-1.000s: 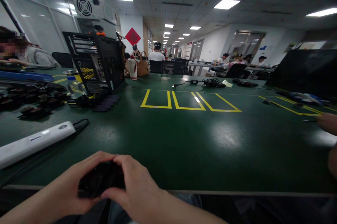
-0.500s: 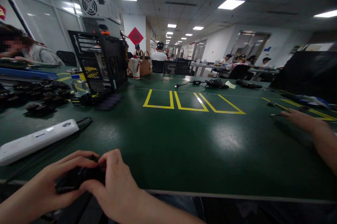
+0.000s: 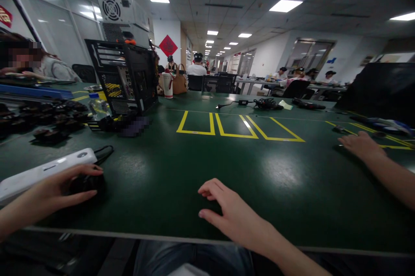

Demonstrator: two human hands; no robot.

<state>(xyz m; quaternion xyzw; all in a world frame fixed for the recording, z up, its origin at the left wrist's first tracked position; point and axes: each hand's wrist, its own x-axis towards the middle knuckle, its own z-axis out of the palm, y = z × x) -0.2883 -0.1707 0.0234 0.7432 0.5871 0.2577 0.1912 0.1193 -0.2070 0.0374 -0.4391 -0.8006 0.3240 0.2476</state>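
My left hand (image 3: 61, 189) grips a small black part (image 3: 84, 184) between thumb and fingers, low over the table at the left. The fingers cover much of the part, and its exact kind is unclear. My right hand (image 3: 227, 207) is apart from it, over the front middle of the green table (image 3: 168, 189). Its thumb and fingers are spread, with nothing between them. Just beyond my left hand lies a white power strip (image 3: 69, 161) with a black cord. Several dark parts (image 3: 55, 131) are heaped further back on the left.
Another person's hand (image 3: 363, 144) reaches in at the right beside a small tool (image 3: 340, 129). An open black computer case (image 3: 129, 77) stands at back left near a water bottle (image 3: 97, 106). Yellow tape outlines (image 3: 196, 132) mark the table; coiled cable (image 3: 267, 103) lies behind them.
My hands have come apart. The left one moved up with the black part over the table; the right let go of it and swung right. The other person's hand shifted slightly.
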